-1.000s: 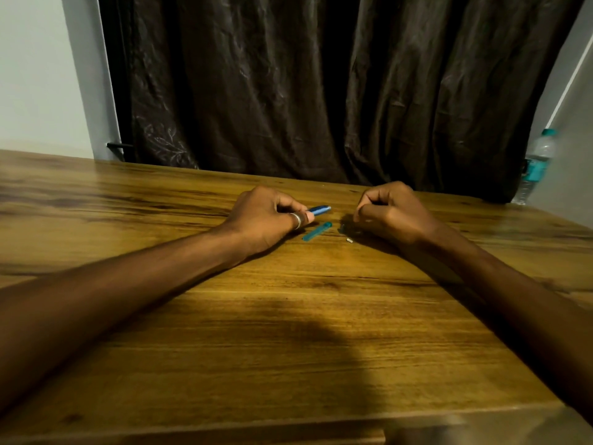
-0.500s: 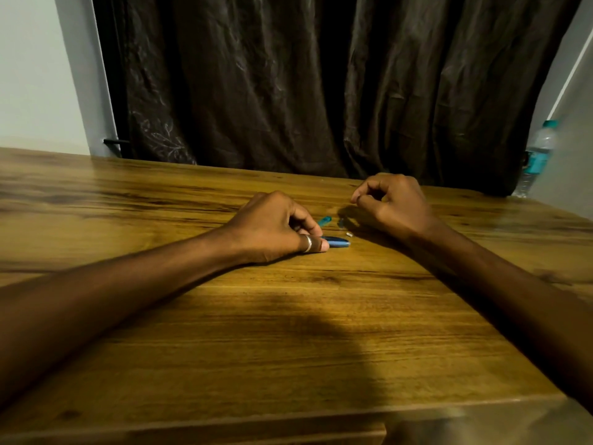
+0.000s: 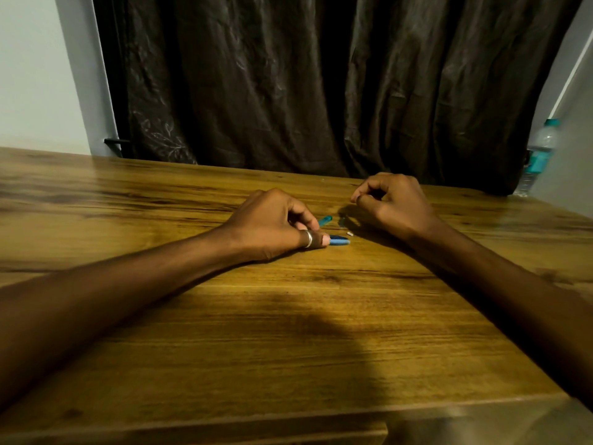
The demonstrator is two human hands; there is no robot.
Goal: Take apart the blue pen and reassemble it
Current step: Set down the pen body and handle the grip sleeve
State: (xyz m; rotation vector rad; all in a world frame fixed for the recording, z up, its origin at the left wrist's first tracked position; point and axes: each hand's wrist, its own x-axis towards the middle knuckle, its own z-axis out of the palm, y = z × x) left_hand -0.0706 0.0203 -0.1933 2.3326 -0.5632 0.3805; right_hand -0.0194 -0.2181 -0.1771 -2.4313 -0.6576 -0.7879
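My left hand rests on the wooden table, fingers closed on a blue pen piece whose end pokes out past my ringed finger. A lighter blue pen piece lies just behind that hand, partly hidden by my fingers. A tiny pale part and a small dark part lie on the table between my hands. My right hand hovers slightly above the table, thumb and forefinger pinched together; whether anything is in the pinch I cannot make out.
A dark curtain hangs behind the table's far edge. A plastic water bottle with a teal label stands at the far right by the wall. The table's front edge runs along the bottom of the view.
My left hand slid toward me with the blue pen piece and set it down on the table. My right hand lifted and drew back a little, still pinched.
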